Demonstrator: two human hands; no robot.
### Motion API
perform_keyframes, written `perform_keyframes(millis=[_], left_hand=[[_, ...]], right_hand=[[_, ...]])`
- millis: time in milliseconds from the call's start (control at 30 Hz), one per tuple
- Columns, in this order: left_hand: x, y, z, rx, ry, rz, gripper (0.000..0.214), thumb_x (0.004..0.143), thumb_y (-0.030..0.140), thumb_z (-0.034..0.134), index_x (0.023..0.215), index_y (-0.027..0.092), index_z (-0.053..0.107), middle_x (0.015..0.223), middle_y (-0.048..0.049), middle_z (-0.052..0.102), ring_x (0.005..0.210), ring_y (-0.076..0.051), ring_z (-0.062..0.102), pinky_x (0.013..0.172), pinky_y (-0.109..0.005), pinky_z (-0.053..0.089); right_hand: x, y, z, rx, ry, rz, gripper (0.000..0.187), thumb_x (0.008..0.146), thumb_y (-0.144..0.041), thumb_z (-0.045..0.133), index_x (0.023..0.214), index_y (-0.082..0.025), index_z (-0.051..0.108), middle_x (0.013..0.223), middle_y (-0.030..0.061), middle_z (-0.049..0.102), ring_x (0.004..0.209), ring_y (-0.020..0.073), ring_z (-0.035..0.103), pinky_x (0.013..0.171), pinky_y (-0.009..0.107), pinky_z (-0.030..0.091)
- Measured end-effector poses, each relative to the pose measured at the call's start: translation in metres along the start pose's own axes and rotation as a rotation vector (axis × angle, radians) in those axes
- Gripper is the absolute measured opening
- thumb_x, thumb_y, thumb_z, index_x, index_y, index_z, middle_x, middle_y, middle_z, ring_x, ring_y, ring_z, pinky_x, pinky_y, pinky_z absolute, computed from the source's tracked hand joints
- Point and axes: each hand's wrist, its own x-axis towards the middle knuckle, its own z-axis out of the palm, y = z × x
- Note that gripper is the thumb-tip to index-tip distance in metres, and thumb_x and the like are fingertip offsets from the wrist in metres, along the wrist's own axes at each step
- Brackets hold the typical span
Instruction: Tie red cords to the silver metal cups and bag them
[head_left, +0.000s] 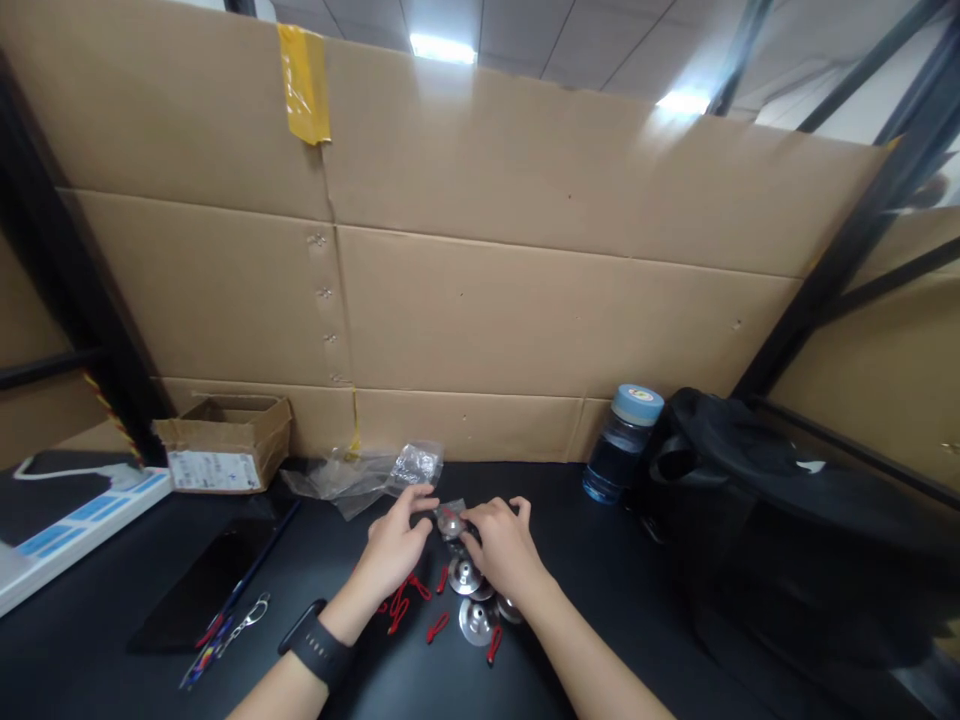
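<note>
A small clear plastic bag with a shiny domed metal disc, like a finger cymbal, lies between my hands. My right hand pinches the bag's right side between thumb and fingers. On its left, my left hand has thumb and fingers apart, their tips close to the bag; whether they touch it is unclear. Below lie several finger cymbals, each domed with a centre hole, some partly under my right hand. Around them are several red cord loops, with more red loops beside my left wrist.
Crumpled clear plastic bags lie behind my left hand. Farther left are an open cardboard box, a power strip, a dark phone-like slab and a keychain. At right stand a blue-lidded bottle and a black bag. Cardboard walls the back.
</note>
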Motion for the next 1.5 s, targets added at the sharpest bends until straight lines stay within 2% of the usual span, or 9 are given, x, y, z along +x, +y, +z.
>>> perform_keyframes(millis=[200, 400, 600, 700, 800, 933, 1033, 1233, 1500], left_hand=[[0.004, -0.004, -0.03, -0.175, 0.211, -0.035, 0.021, 0.091, 0.026, 0.052, 0.109, 0.024, 0.061, 0.116, -0.005, 0.074, 0.112, -0.025, 0.068, 0.104, -0.044, 0.047], [-0.013, 0.021, -0.007, -0.375, -0.05, 0.067, 0.038, 0.094, 0.043, 0.061, 0.125, 0.025, 0.052, 0.128, -0.0087, 0.068, 0.111, -0.023, 0.068, 0.093, -0.036, 0.053], [-0.035, 0.042, 0.0, -0.014, -0.1, 0.185, 0.051, 0.09, 0.027, 0.064, 0.136, 0.03, 0.042, 0.102, -0.0011, 0.075, 0.104, -0.025, 0.069, 0.105, -0.05, 0.04], [-0.039, 0.042, -0.004, 0.051, -0.09, 0.209, 0.041, 0.093, 0.028, 0.06, 0.132, 0.029, 0.048, 0.114, -0.005, 0.073, 0.114, -0.027, 0.065, 0.104, -0.05, 0.039], [-0.039, 0.041, -0.004, 0.083, -0.132, 0.28, 0.018, 0.094, 0.032, 0.06, 0.111, 0.03, 0.067, 0.14, -0.0078, 0.062, 0.137, -0.033, 0.051, 0.108, -0.054, 0.037], [-0.038, 0.039, 0.0, 0.114, -0.215, 0.281, 0.022, 0.09, 0.035, 0.068, 0.111, 0.034, 0.073, 0.146, -0.0055, 0.059, 0.147, -0.038, 0.037, 0.111, -0.061, 0.034], [-0.037, 0.037, 0.001, 0.088, -0.208, 0.253, 0.022, 0.1, 0.038, 0.054, 0.114, 0.034, 0.071, 0.138, -0.0042, 0.065, 0.146, -0.033, 0.04, 0.112, -0.058, 0.035], [-0.037, 0.038, -0.005, 0.102, -0.172, 0.303, 0.027, 0.104, 0.034, 0.046, 0.111, 0.033, 0.072, 0.132, -0.0036, 0.068, 0.142, -0.03, 0.046, 0.113, -0.053, 0.038], [-0.039, 0.04, -0.005, 0.07, -0.182, 0.32, 0.029, 0.105, 0.037, 0.046, 0.126, 0.033, 0.066, 0.145, -0.0048, 0.06, 0.142, -0.028, 0.046, 0.115, -0.051, 0.037]], right_hand=[[0.003, 0.008, -0.007, 0.139, 0.134, 0.074, 0.032, 0.103, -0.029, 0.048, 0.09, -0.027, 0.077, 0.09, 0.0061, 0.079, 0.091, 0.0241, 0.066, 0.095, 0.044, 0.031], [-0.009, 0.003, -0.019, 0.649, 0.206, 0.108, 0.037, 0.099, -0.049, 0.055, 0.095, -0.023, 0.081, 0.092, 0.0074, 0.079, 0.086, 0.0266, 0.07, 0.084, 0.036, 0.048], [-0.021, 0.011, -0.026, 1.049, 0.143, 0.219, 0.039, 0.09, -0.053, 0.068, 0.079, -0.017, 0.08, 0.072, 0.004, 0.072, 0.069, 0.0203, 0.063, 0.066, 0.029, 0.047], [-0.021, 0.016, -0.034, 1.094, 0.103, 0.216, 0.036, 0.088, -0.053, 0.072, 0.082, -0.018, 0.081, 0.071, 0.0028, 0.07, 0.068, 0.0183, 0.061, 0.066, 0.029, 0.047], [-0.02, 0.021, -0.037, 1.144, 0.004, 0.189, 0.035, 0.088, -0.053, 0.072, 0.095, -0.02, 0.083, 0.079, 0.0045, 0.075, 0.074, 0.0199, 0.065, 0.073, 0.031, 0.05], [-0.021, 0.028, -0.035, 1.138, -0.096, 0.182, 0.037, 0.084, -0.053, 0.076, 0.101, -0.02, 0.083, 0.089, 0.0078, 0.08, 0.085, 0.0251, 0.071, 0.081, 0.037, 0.054], [-0.023, 0.029, -0.037, 1.057, -0.118, 0.146, 0.036, 0.088, -0.051, 0.071, 0.102, -0.021, 0.083, 0.088, 0.0079, 0.08, 0.084, 0.0249, 0.072, 0.08, 0.036, 0.055], [-0.025, 0.021, -0.052, 0.566, 0.037, 0.004, 0.024, 0.096, -0.038, 0.063, 0.098, -0.027, 0.084, 0.087, 0.0058, 0.074, 0.077, 0.0197, 0.066, 0.067, 0.03, 0.049], [-0.027, 0.023, -0.051, 0.606, -0.018, 0.066, 0.024, 0.095, -0.034, 0.062, 0.102, -0.027, 0.083, 0.084, 0.0038, 0.08, 0.073, 0.0221, 0.072, 0.067, 0.031, 0.052]])
